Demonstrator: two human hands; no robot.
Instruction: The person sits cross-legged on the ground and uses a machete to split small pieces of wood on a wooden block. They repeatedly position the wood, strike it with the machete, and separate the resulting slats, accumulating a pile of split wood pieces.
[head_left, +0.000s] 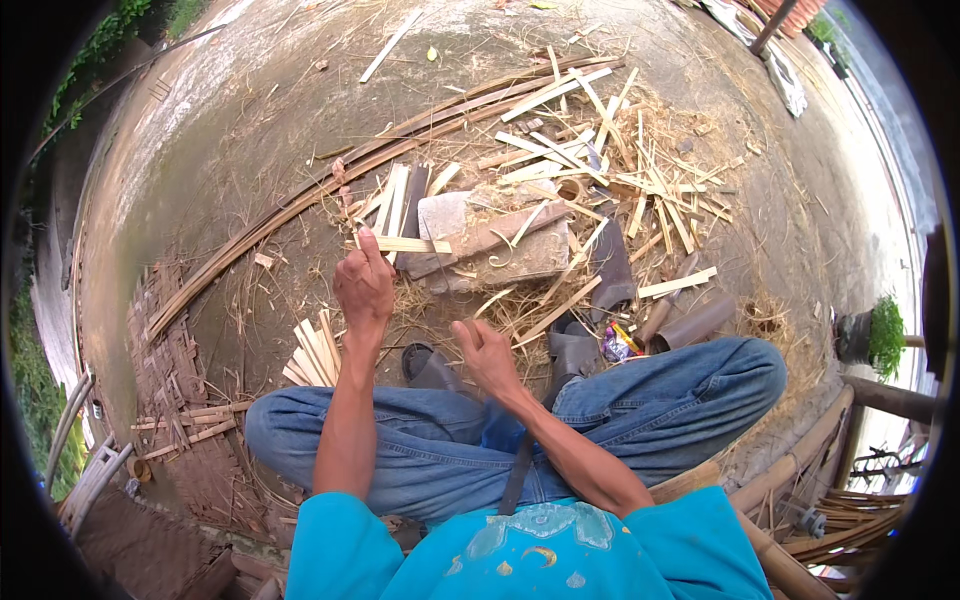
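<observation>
Head view: shavings point(765, 310) litter the worn floor point(270, 130) around a pale block point(540, 257). Left hand point(364, 288) forward, thumb up, closed on a pale strip point(415, 244) pointing right, toward the block; right hand point(488, 362) curls nearer the jeans point(420, 415), can't tell if it's holding anything.

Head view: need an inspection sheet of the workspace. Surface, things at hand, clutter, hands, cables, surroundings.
Surface: ground, hard-looking, littered with shavings around the block.
Things at hand: pale strip held level; block with a brown slat across it.
Clutter: loose strips beyond and right of the block, some crossing; bright packet by the right knee.
Hands: left hand grips the strip; right hand curled, contents cannot be told.
Cables: nothing seen.
Surroundings: green plant and pole at far right.
</observation>
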